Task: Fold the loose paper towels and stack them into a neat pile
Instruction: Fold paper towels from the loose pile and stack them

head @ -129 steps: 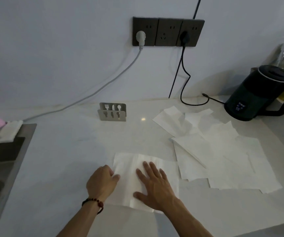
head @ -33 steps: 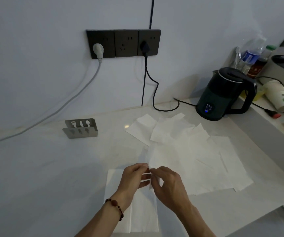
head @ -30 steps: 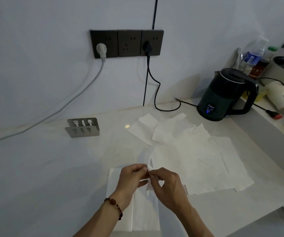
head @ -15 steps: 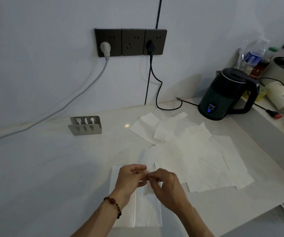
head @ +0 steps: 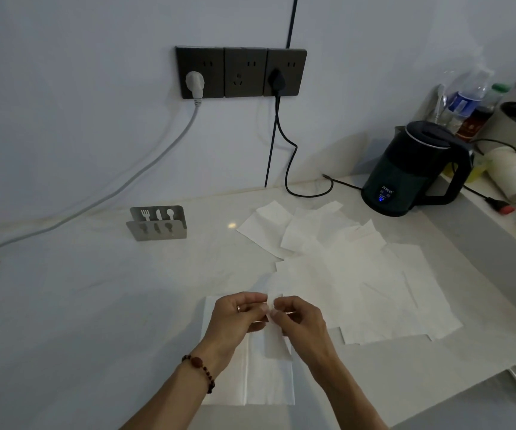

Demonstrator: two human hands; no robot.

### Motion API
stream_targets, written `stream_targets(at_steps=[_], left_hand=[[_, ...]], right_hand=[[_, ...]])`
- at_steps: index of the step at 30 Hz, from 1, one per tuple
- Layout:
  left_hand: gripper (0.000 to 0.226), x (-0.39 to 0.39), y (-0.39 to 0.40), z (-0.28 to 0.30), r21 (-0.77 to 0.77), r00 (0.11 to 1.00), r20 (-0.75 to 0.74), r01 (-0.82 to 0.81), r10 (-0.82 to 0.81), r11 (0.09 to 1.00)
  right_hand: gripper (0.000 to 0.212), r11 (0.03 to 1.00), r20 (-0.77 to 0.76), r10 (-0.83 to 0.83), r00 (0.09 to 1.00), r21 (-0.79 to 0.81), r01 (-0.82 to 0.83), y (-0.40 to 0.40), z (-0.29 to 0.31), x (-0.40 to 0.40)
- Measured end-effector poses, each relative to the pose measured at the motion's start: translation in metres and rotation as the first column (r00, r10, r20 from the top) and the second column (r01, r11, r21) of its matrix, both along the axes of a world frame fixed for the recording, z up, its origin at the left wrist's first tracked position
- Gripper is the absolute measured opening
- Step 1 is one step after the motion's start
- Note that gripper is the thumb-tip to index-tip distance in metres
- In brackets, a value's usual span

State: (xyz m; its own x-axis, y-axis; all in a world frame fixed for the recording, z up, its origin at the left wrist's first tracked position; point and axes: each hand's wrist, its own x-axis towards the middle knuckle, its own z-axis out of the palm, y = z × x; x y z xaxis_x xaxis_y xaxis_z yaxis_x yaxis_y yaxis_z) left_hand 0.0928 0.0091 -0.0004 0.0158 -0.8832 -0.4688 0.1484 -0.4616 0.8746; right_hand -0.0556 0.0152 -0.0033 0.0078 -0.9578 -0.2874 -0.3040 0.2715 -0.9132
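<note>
Left hand point(head: 238, 315) & right hand point(head: 300, 321), fingers curled, meet fingertip to fingertip, both pinching the top edge of one paper towel point(head: 277, 339) held above the counter point(head: 80, 305). Folded towel point(head: 260, 377) lies flat directly beneath; loose towels point(head: 359, 274) spread just to the right, near the kettle point(head: 415, 169).

Left hand point(head: 238, 315) and right hand point(head: 300, 321) are raised side by side, fingertips nearly touching, each in a pinch grip.
</note>
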Motion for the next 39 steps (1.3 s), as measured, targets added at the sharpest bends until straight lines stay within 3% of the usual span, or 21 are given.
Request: stream_targets(at_steps=[2,7,11,14,16,18,21,25,28,32,39], left_hand=[[0.016,0.002,0.001,-0.001,-0.009,1.000,-0.003,-0.001,0.001,1.000],[0.017,0.013,0.003,-0.005,0.035,0.994,-0.105,-0.039,0.042,0.999],[0.022,0.025,0.006,-0.009,0.112,0.972,-0.221,-0.062,0.086,0.992],[0.020,0.037,0.009,-0.018,0.208,0.978,-0.116,-0.144,0.171,0.967],[0.020,0.047,0.012,-0.025,0.263,0.971,-0.047,-0.214,0.235,0.941],[0.033,0.051,0.012,-0.029,0.282,0.968,-0.077,-0.209,0.239,0.936],[0.027,0.059,0.017,-0.018,0.149,0.986,-0.002,-0.162,0.164,0.975],[0.014,0.075,0.025,-0.015,-0.062,0.949,0.231,-0.206,0.215,0.977],[0.016,0.094,0.031,-0.017,-0.121,0.921,0.329,-0.179,0.210,0.976],[0.031,0.111,0.042,-0.025,-0.128,0.865,0.465,-0.146,0.190,0.981],[0.037,0.119,0.055,-0.039,-0.080,0.809,0.573,-0.105,0.132,0.991]], right_hand=[[0.006,1.000,-0.008,0.012,1.000,-0.001,-0.012,0.001,0.002,0.003],[0.020,1.000,0.023,0.002,1.000,0.007,-0.002,0.005,0.004,0.011],[0.021,0.984,0.118,-0.154,0.981,0.111,0.141,0.002,0.002,0.014],[0.018,0.938,0.337,-0.290,0.896,0.288,0.195,-0.002,0.005,0.015],[0.014,0.932,0.401,-0.288,0.870,0.324,0.160,-0.004,0.006,0.020],[0.024,0.943,0.427,-0.252,0.869,0.309,0.122,-0.004,0.006,0.023],[0.015,0.951,0.431,-0.233,0.872,0.290,0.111,0.000,0.003,0.031],[0.019,0.961,0.116,-0.187,0.976,0.230,0.156,0.006,-0.010,0.037],[0.023,0.975,0.007,-0.144,0.990,0.172,0.141,0.013,-0.016,0.042],[0.018,0.976,-0.060,-0.082,0.995,0.198,0.093,0.022,-0.022,0.051],[0.019,0.987,-0.379,0.065,0.923,0.163,-0.003,0.036,-0.039,0.065]])
